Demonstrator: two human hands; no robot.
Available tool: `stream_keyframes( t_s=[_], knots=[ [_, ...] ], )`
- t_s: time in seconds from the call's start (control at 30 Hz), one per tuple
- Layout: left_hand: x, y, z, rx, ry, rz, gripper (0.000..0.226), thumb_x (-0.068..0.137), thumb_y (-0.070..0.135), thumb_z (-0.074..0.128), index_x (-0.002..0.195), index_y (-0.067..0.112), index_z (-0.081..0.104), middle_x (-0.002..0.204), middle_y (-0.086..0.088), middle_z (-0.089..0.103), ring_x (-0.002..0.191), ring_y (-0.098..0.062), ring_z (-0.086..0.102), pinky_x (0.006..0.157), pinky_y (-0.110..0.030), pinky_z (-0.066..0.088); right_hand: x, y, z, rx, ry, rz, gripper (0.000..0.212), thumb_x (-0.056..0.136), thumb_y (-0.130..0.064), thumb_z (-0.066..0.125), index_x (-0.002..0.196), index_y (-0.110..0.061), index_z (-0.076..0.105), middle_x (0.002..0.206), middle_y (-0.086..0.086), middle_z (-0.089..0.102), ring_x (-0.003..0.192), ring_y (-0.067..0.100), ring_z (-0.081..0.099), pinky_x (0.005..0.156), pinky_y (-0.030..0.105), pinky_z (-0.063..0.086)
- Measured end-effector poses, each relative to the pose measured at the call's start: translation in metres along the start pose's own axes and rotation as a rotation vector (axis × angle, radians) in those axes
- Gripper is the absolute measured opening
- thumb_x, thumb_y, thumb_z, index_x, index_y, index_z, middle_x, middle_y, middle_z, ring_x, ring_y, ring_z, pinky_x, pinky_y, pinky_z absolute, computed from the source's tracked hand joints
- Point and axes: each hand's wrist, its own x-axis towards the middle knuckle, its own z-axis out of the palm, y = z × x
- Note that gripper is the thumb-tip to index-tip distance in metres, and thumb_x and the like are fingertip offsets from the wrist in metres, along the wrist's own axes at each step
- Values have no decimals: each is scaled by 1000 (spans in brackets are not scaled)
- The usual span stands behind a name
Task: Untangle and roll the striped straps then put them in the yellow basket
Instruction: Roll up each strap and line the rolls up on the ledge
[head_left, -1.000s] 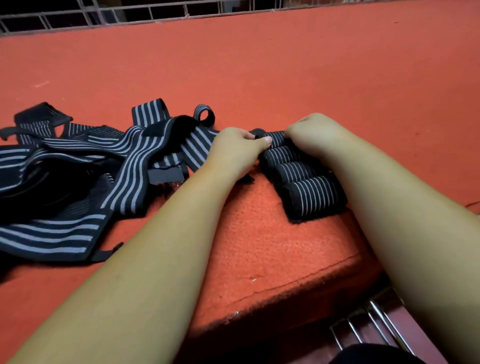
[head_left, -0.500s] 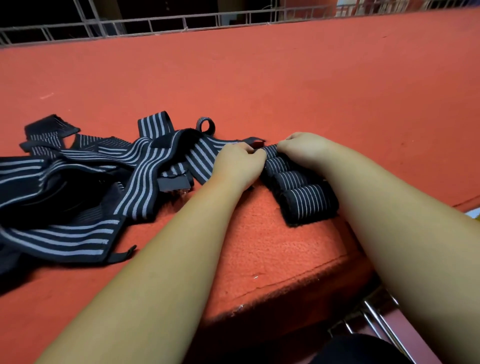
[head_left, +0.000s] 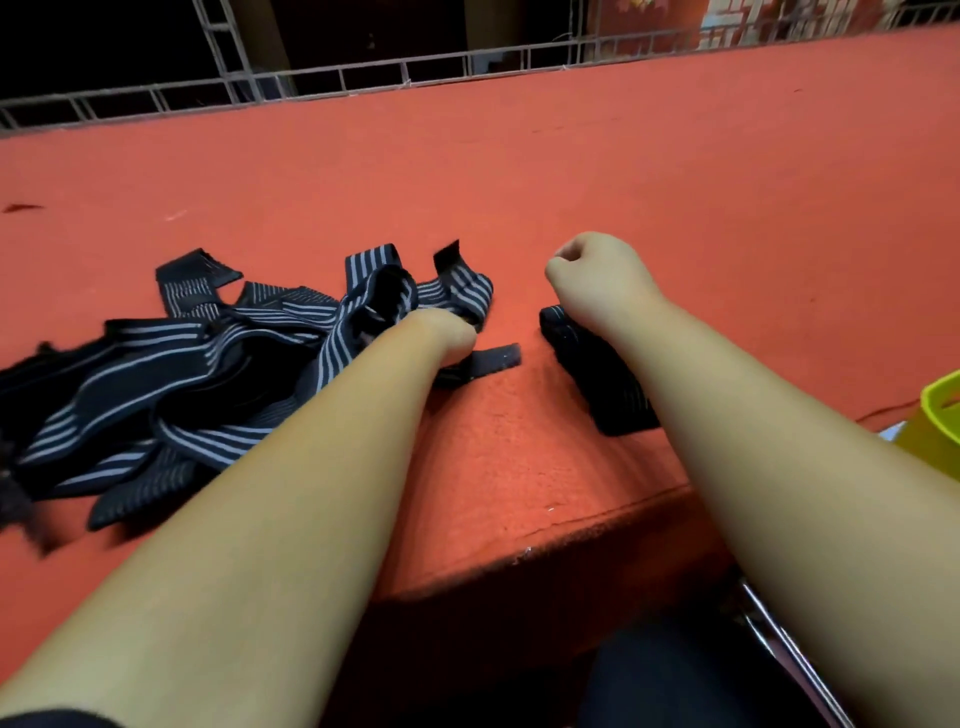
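On the red-covered table, the left hand digs curled fingers into the tangled striped straps, gripping one. Just above the rolled straps, the right hand hovers as a fist, holding nothing. At the far right sits the yellow basket.

The striped straps are black with thin pale grey stripes running lengthwise in groups. The strap end tab is plain black. The rolled straps are black; their stripes show only faintly through blur. The table covering is a uniform orange-red felt, darker along the front edge. The yellow basket is bright yellow-green. The railing is pale grey metal.
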Motion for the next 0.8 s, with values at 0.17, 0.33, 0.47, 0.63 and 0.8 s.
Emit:
stream_keyframes(
  t_s=[0.17,0.33,0.47,0.63,0.8],
  knots=[
    [-48,-14,-9,-336,14,18,43,107,22,50,145,10,65,152,-14,61,139,-33,58,114,-39,47,-31,-29,15,57,-41,-66,26,100,-21,55,109,-16,78,111,9,78,110,32,69,90,35,52],
    [-86,-47,-11,-460,86,193,26,98,15,60,112,22,82,119,3,77,112,-17,71,100,-29,54,-54,-49,25,142,-94,-37,24,102,-22,59,106,-12,79,101,12,79,98,34,70,74,36,50],
    [-117,-82,-16,-656,215,185,25,100,15,60,101,29,81,96,8,78,87,-13,71,77,-25,53,-73,-75,43,202,-145,-40,19,101,-23,62,96,-18,80,100,9,81,94,28,72,84,35,53],
    [-144,-140,-23,-816,358,67,31,95,12,56,88,29,81,82,-1,79,73,-19,69,70,-35,58,-100,-117,72,274,-224,-122,20,100,-25,62,98,-22,81,87,-3,77,78,18,66,74,35,52],
    [-168,-192,-28,-815,494,-27,29,94,15,57,94,30,82,92,11,79,91,-13,74,86,-32,58,-126,-149,104,317,-300,-165,28,98,-19,55,90,-27,81,87,-9,77,65,12,60,62,31,43]
  ],
)
